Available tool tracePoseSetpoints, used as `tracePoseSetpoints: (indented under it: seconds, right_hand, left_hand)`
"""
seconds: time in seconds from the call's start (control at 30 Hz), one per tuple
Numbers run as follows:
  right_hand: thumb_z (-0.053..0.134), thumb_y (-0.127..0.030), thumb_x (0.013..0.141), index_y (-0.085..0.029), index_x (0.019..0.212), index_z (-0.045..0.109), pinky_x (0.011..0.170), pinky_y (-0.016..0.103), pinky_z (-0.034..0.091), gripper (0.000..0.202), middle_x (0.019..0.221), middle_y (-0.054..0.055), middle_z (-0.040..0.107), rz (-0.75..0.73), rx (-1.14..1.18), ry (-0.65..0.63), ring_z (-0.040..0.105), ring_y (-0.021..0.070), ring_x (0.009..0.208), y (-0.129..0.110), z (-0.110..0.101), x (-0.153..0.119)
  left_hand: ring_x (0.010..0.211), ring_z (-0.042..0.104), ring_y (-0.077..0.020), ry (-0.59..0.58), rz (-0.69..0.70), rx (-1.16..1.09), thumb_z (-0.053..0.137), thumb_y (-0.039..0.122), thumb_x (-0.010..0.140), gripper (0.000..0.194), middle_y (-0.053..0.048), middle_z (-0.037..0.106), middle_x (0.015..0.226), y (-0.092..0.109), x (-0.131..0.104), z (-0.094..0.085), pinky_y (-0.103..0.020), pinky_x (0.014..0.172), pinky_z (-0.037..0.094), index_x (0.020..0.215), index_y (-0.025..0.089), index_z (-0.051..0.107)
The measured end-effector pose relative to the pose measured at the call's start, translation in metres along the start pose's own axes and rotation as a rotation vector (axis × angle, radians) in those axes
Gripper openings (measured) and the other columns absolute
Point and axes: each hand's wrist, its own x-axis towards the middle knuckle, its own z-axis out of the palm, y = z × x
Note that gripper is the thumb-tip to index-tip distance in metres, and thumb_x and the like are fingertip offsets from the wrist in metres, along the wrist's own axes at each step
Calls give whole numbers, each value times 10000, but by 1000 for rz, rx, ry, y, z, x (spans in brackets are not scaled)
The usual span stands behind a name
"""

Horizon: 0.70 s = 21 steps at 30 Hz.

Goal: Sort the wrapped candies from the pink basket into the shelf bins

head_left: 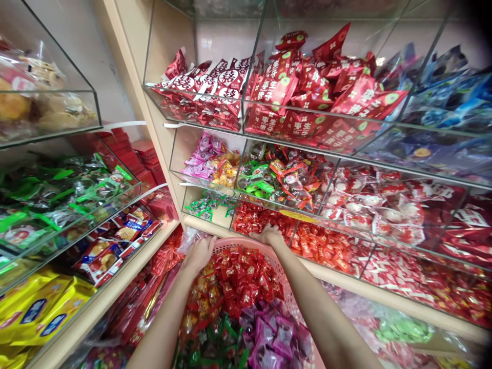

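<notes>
A pink perforated plastic basket (pixel 282 271) stands below me, full of wrapped candies. It holds red candies (pixel 246 277), amber-wrapped ones (pixel 205 297), purple packets (pixel 274 333) and green-and-dark ones (pixel 215 341). My left hand (pixel 200 253) grips the basket's far-left rim, beside a clear plastic bag (pixel 189 239). Just past the far rim, my right hand (pixel 269 236) reaches to the bottom shelf bin of small red candies (pixel 246 218). Its fingers look apart at the candies' edge; no candy shows in them.
Clear-walled bins on wooden shelves hold red packets (pixel 307 87), white-and-red candies (pixel 376 205) and orange-red candies (pixel 323 248). At left are green-wrapped sweets (pixel 57 187) and yellow packs (pixel 42 307). A wooden shelf post (pixel 144 102) and shelf edge (pixel 384 292) border the basket.
</notes>
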Motion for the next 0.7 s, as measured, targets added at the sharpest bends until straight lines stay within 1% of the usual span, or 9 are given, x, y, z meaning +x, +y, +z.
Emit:
tracePoseSetpoints:
  seconds: [0.1, 0.17, 0.3, 0.33, 0.4, 0.5, 0.57, 0.7]
  right_hand:
    - [624, -675, 495, -108, 1286, 317, 864, 456, 403, 1020, 1282, 232, 354, -22, 1, 20, 405, 348, 1156, 0, 1, 2]
    - [650, -640, 500, -97, 1277, 333, 868, 435, 407, 1000, 1260, 230, 396, -38, 6, 42, 417, 337, 1152, 0, 3, 3]
    - [661, -599, 529, -101, 1299, 307, 856, 428, 416, 982, 1304, 244, 356, -24, 13, 64, 411, 337, 1166, 0, 7, 6]
    - [665, -588, 534, -103, 1294, 321, 852, 429, 418, 966, 1304, 244, 361, -20, 14, 66, 419, 336, 1160, 0, 7, 7]
    - [672, -566, 545, -101, 1235, 418, 851, 416, 420, 870, 1253, 229, 436, -23, 17, 62, 451, 322, 1136, -1, 8, 8]
    - [659, -558, 571, -107, 1082, 564, 837, 387, 429, 688, 1124, 195, 560, -42, 28, 47, 497, 294, 1095, 0, 9, 9]
    - [641, -570, 583, -116, 1047, 587, 817, 390, 437, 652, 1089, 185, 588, -51, 36, 45, 504, 295, 1086, 1, 9, 9]
    - [622, -599, 578, -122, 1051, 585, 817, 398, 434, 673, 1102, 168, 591, -92, 48, 52, 501, 310, 1086, 5, 8, 6]
  left_hand:
    - [901, 605, -232, 6, -10, -2, 148, 497, 869, 556, -106, 657, 949, 2, -1, -1, -311, 747, 417, 982, 198, 602]
    - [902, 605, -223, 10, -7, -2, 153, 491, 871, 554, -108, 660, 940, 2, -1, -2, -305, 752, 415, 951, 190, 610]
    - [890, 610, -221, 23, 19, 0, 142, 485, 875, 562, -114, 666, 915, 1, 0, 0, -305, 745, 415, 918, 183, 614]
    - [887, 611, -222, 28, 24, -1, 138, 484, 875, 565, -114, 666, 910, 0, 0, 1, -304, 741, 416, 915, 182, 613]
    - [884, 613, -225, 33, 32, -3, 129, 487, 875, 575, -116, 666, 901, -1, 1, 2, -305, 738, 417, 915, 178, 613]
    - [890, 611, -225, 26, 24, -12, 132, 500, 871, 586, -121, 664, 904, -1, 1, 3, -302, 746, 414, 935, 172, 613]
    - [892, 610, -230, 17, 15, -11, 135, 501, 870, 587, -125, 663, 904, 0, 1, 2, -307, 748, 412, 938, 167, 613]
    - [895, 611, -243, 10, 5, -3, 130, 496, 869, 585, -129, 665, 910, 1, 0, 0, -322, 746, 411, 931, 169, 611]
